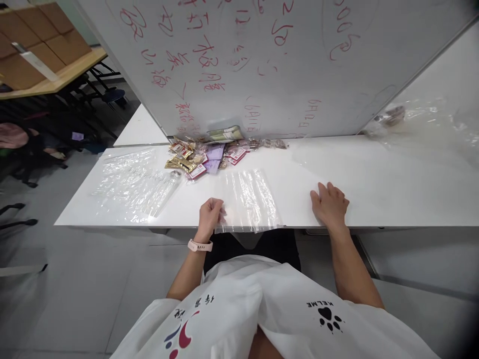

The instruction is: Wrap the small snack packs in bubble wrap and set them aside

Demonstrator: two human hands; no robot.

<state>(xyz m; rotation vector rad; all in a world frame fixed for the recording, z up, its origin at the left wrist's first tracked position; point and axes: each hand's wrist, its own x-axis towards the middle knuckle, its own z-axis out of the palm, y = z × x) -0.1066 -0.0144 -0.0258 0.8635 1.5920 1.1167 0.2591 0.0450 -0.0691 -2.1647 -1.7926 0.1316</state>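
Grip of the left hand (pixel 211 215) was curled at the left edge of a clear bag (pixel 250 199), though whether it pinched could not be told; the right hand (pixel 330 205) lay on the desk (pixel 404 197), fingers loosely spread. The bag lay flat at the desk's near edge, small packets (pixel 213 165) heaped beyond, slightly left.

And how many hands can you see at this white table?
2: the left hand at the left edge of a clear plastic bag, the right hand on the white table.
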